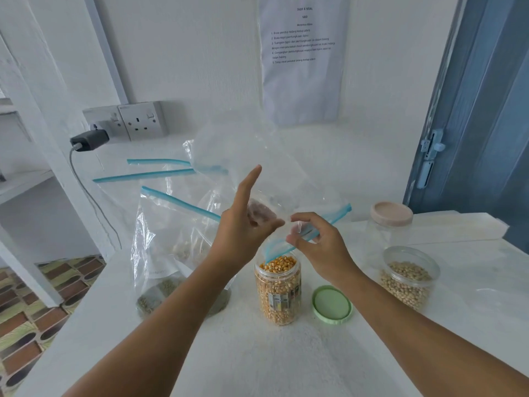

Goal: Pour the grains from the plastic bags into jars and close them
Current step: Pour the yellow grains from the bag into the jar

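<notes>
Keep right hand (310,239) pinching zip-bag (243,156) mouth over corn jar (278,287), tap with straight-fingered left hand (243,222), then fetch green lid (332,304) at three o'clock.

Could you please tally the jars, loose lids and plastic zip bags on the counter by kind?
Clear plastic jars: 3 (corn-filled jar, soybean-filled jar, empty pink-lidded jar)
Loose green round lid: 1
Clear blue-zip plastic bags: 3 (upended empty bag, two leaning bags)
Total: 7
</notes>
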{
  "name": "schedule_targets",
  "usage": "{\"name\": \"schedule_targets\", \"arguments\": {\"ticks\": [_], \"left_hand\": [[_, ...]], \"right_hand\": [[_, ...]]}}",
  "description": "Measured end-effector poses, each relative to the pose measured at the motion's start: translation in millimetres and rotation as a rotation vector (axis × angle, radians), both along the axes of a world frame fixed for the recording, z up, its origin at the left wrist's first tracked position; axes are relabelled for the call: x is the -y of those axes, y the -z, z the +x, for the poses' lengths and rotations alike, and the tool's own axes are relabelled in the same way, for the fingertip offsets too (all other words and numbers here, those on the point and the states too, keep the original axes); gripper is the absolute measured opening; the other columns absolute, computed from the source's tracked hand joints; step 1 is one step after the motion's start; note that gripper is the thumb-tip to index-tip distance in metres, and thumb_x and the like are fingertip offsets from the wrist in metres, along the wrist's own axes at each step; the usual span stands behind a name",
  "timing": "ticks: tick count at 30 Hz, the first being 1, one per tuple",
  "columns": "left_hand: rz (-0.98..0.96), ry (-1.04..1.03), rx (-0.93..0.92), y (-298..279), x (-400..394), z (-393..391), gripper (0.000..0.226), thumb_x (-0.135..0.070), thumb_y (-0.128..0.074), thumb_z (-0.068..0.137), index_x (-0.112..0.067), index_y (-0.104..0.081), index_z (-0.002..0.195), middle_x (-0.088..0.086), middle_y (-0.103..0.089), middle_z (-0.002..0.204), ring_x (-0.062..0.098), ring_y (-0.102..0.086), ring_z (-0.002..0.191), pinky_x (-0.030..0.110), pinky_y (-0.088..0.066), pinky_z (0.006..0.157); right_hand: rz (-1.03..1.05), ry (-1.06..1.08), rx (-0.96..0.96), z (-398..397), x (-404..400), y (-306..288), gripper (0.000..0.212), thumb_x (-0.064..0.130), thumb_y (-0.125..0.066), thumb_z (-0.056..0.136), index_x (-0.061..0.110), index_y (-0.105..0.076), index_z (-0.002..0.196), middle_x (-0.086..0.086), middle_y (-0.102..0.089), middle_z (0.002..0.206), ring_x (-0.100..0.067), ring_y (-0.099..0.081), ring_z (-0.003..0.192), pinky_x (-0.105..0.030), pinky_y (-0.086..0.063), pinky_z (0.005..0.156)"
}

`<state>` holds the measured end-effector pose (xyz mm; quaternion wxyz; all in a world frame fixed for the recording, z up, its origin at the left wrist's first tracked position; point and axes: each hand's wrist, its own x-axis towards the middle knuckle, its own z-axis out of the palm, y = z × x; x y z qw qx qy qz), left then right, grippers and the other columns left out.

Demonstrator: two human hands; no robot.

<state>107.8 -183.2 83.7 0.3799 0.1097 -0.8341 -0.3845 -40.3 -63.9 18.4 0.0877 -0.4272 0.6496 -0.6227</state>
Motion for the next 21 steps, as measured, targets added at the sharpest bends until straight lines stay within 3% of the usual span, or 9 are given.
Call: {"name": "schedule_targets", "arguments": {"ticks": [2, 4, 7, 11, 16, 18, 21], "left_hand": [[-0.031, 0.011, 0.061, 4, 4, 2, 0.111, -0.028, -0.087, 0.084, -0.05, -0.01, 0.162, -0.01, -0.072, 0.105, 0.008, -0.072, 0.095, 0.024, -0.058, 0.091], [-0.018, 0.043, 0.143, 7, 10, 6, 0.121, -0.026, -0.087, 0.084, -0.057, 0.002, 0.159, -0.008, -0.069, 0.117, 0.012, -0.073, 0.096, 0.03, -0.06, 0.094], [-0.018, 0.061, 0.16, 12, 12, 12, 0.12, -0.008, -0.081, 0.089, -0.053, 0.004, 0.161, -0.005, -0.074, 0.1, 0.017, -0.075, 0.084, 0.037, -0.062, 0.091], [-0.047, -0.024, 0.1, 14, 18, 9, 0.11, -0.001, -0.072, 0.092, -0.041, -0.001, 0.165, -0.007, -0.075, 0.092, 0.01, -0.073, 0.091, 0.032, -0.059, 0.096], [0.045, 0.047, 0.089, 8, 13, 14, 0.114, 0.0, -0.07, 0.093, -0.053, 0.004, 0.161, 0.0, -0.067, 0.131, 0.012, -0.073, 0.1, 0.037, -0.059, 0.097], [0.184, 0.088, 0.045, 5, 10, 18, 0.12, 0.001, -0.076, 0.089, -0.065, -0.002, 0.156, 0.006, -0.048, 0.151, 0.013, -0.072, 0.109, 0.037, -0.06, 0.095], [0.41, 0.048, -0.076, -3, 14, 20, 0.116, -0.005, -0.082, 0.087, -0.07, -0.013, 0.152, 0.011, -0.036, 0.158, 0.013, -0.071, 0.115, 0.035, -0.058, 0.097]], "right_hand": [[-0.036, 0.038, -0.001, -1, 1, -1, 0.03, 0.02, -0.081, 0.089, 0.04, -0.07, 0.108, 0.017, -0.07, 0.095, -0.005, -0.066, 0.1, -0.035, -0.054, 0.097], [-0.047, 0.053, 0.002, -3, 1, 0, 0.029, 0.019, -0.082, 0.089, 0.037, -0.071, 0.109, 0.013, -0.069, 0.088, -0.008, -0.067, 0.095, -0.038, -0.055, 0.095], [-0.025, 0.046, -0.023, -6, -1, 2, 0.03, 0.019, -0.081, 0.089, 0.04, -0.071, 0.108, 0.013, -0.068, 0.086, -0.011, -0.066, 0.094, -0.044, -0.054, 0.095], [0.025, -0.052, -0.005, -2, -2, 1, 0.033, 0.016, -0.076, 0.094, 0.045, -0.071, 0.108, 0.016, -0.07, 0.101, -0.007, -0.066, 0.105, -0.04, -0.056, 0.099], [0.06, -0.079, -0.012, 0, -4, 1, 0.039, 0.011, -0.073, 0.094, 0.048, -0.071, 0.107, 0.011, -0.071, 0.107, -0.008, -0.066, 0.11, -0.042, -0.055, 0.102], [0.068, -0.076, -0.026, -2, -8, 1, 0.039, 0.011, -0.072, 0.095, 0.048, -0.071, 0.108, 0.013, -0.07, 0.106, -0.009, -0.065, 0.111, -0.041, -0.054, 0.102], [0.083, -0.079, -0.073, -4, -12, -3, 0.041, 0.01, -0.07, 0.096, 0.048, -0.071, 0.11, 0.02, -0.069, 0.105, -0.007, -0.065, 0.11, -0.033, -0.053, 0.099]]}}
